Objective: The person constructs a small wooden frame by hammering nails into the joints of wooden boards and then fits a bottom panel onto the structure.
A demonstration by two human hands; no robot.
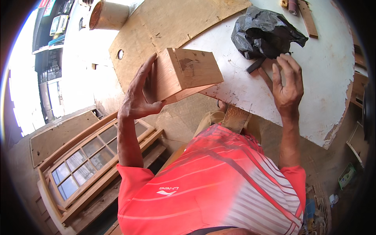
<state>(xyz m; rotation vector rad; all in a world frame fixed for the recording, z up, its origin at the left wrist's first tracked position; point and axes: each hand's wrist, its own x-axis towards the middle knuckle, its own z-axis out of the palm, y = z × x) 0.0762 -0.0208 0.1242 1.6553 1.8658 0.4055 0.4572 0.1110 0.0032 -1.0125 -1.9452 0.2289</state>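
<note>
We hold the wooden box [188, 72] tilted above the white table's [333, 70] edge, left hand [139, 92] clasping its side, fingers together. Our right hand [288, 84], fingers spread, rests beside the black bag [264, 31]. One-handed, the box could slip.

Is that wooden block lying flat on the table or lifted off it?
Lifted and tilted. The left hand grips the wooden block at one end, holding it above the white table, one corner pointing down.
</note>
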